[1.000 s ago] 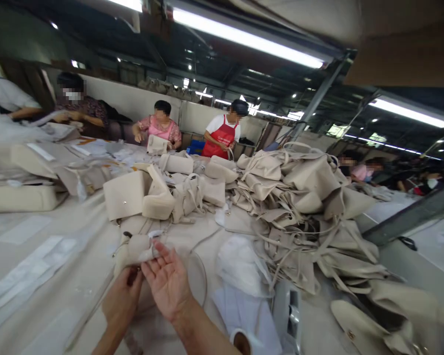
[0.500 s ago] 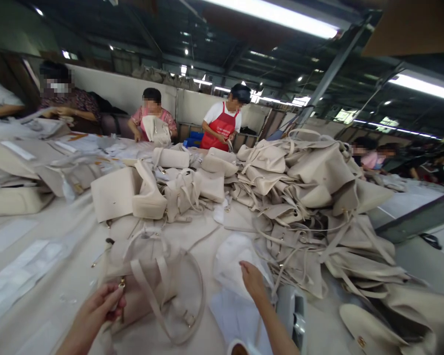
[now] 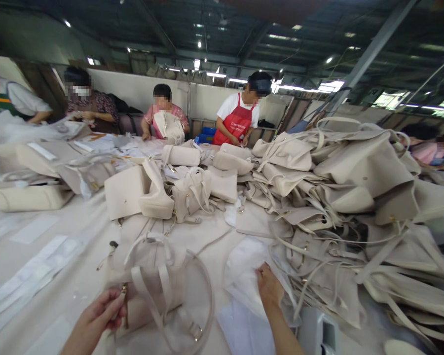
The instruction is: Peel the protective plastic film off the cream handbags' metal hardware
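Observation:
In the lower left, my left hand (image 3: 109,311) pinches the gold metal clasp (image 3: 124,290) at the side of a beige handbag (image 3: 148,301). The bag lies on the table with its handles and a long strap (image 3: 210,301) looped to the right. My right hand (image 3: 269,285) is over a pile of thin white wrapping (image 3: 244,268), its fingers curled together. Whatever those fingertips grip is hidden. White sheets (image 3: 246,325) lie just below that wrapping.
A big heap of beige bags (image 3: 358,172) rises on the right, with more bags (image 3: 124,192) straight ahead. A grey plastic object (image 3: 320,333) stands near my right forearm. White strips (image 3: 40,268) lie at left. Across the table, a person in a red apron (image 3: 235,123) works beside others.
The view has turned slightly right, so the scene shifts. My right hand has moved onto the white wrapping, fingers turned down. My left hand stays at the handbag's clasp.

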The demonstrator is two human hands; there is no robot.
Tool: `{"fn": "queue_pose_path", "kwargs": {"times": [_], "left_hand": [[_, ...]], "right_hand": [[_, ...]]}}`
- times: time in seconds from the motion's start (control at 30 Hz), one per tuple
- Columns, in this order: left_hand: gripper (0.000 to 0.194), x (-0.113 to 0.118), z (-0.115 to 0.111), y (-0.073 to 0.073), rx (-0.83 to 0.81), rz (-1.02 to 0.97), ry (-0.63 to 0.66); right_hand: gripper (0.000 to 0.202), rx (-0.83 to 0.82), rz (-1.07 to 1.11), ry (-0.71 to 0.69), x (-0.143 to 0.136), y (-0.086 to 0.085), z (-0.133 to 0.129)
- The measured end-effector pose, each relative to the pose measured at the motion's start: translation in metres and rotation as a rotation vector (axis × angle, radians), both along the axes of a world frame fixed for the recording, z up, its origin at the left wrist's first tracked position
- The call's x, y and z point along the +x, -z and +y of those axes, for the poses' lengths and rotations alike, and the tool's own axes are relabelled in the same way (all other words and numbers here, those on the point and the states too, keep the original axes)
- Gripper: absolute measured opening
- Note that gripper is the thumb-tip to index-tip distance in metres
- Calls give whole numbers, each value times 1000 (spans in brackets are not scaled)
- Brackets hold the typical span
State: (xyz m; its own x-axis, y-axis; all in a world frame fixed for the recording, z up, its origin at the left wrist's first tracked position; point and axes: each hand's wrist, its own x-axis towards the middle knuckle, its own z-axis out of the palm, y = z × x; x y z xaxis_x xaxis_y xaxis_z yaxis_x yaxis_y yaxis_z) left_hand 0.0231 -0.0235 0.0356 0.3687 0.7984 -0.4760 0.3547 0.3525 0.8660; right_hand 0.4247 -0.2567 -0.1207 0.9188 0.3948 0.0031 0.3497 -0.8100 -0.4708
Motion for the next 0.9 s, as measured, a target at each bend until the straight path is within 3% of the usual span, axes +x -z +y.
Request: {"fn": "queue_pose_path", "kwargs": {"times": [0.2,0.37,0.53,0.67,0.77,0.9], "left_hand": [[56,-1,3,7,-5,-51,28],[54,-7,6,15,-3,-76,43],[58,-3,3,6,2,-66,44],[57,0,-1,-5,12,-46,25],[55,1,-3,-10,36,-39,26],[52,-1,-3,-10,40,-38,34]], "right_hand": [[29,109,65,20,6,-12,-17],[42,221,132,71,14,-20,-30],[44,231,124,43,16,-29,-32],[45,191,78,11,15,-47,-28],[38,172,123,-117,-2,-66,-37],[42,181,227,-333,-66,-75,-77]]}}
